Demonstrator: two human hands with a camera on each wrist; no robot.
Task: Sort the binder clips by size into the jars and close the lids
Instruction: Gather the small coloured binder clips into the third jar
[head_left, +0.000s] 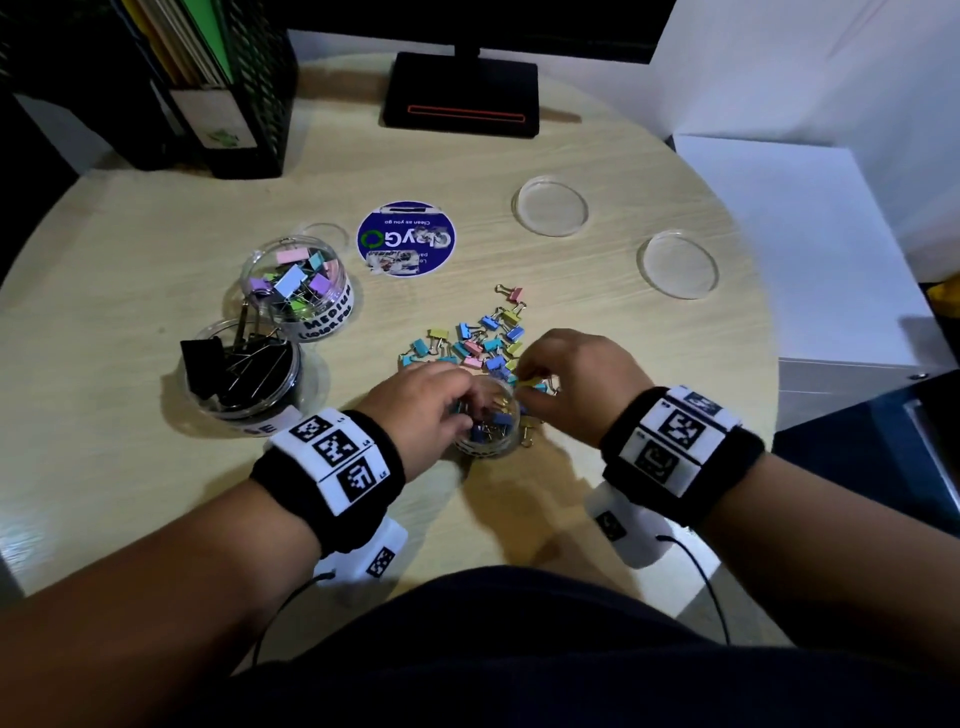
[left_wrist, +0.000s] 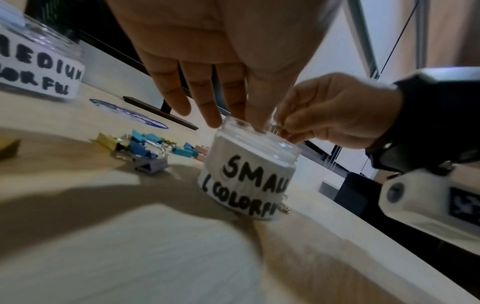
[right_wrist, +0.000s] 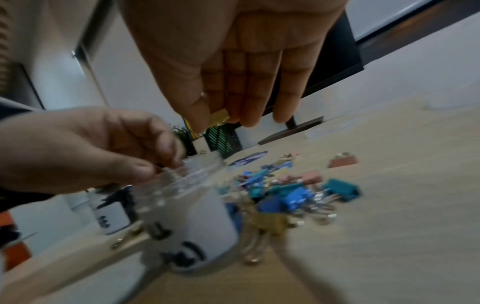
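The small jar (head_left: 491, 441), labelled SMALL COLORFUL (left_wrist: 249, 174), stands open near the table's front edge with several small clips inside. My left hand (head_left: 457, 410) hovers over its mouth. Thumb and fingertips (right_wrist: 161, 162) are bunched at the rim, seemingly pinching a bluish small clip. My right hand (head_left: 524, 382) is just right of the jar and pinches a yellow small clip (right_wrist: 221, 116) between thumb and fingers. A pile of small colourful clips (head_left: 478, 338) lies behind the jar.
The medium jar (head_left: 296, 291) holds pastel clips and the large jar (head_left: 244, 374) holds black clips; both stand open at the left. Two clear lids (head_left: 553, 205) (head_left: 678, 262) lie at the right rear. A blue round sticker (head_left: 405, 239) and a monitor base (head_left: 462, 96) sit behind.
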